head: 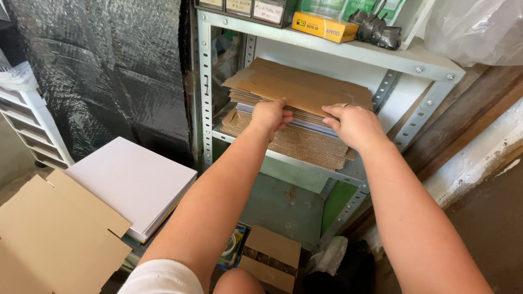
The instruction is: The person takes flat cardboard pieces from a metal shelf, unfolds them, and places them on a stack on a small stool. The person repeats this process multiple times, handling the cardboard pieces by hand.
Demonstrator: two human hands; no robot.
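Observation:
A tall stack of flat brown cardboard sheets (305, 87) lies on a shelf of a grey metal rack (348, 174). My left hand (271, 116) reaches in at the stack's front edge, its fingers pushed between the layers and closed on the upper sheets. My right hand (354, 125) rests beside it at the right front edge, fingers curled over the same layers. The top sheets sit skewed against the ones below. A thicker pile of corrugated sheets (305, 147) lies underneath.
A yellow box (324, 26) and a dark crumpled bag (376, 28) sit on the shelf above. White sheets (131, 179) and a flat brown box blank (54, 234) lie at lower left. A small open carton (271, 258) stands on the floor. Black bubble wrap (103, 71) hangs left.

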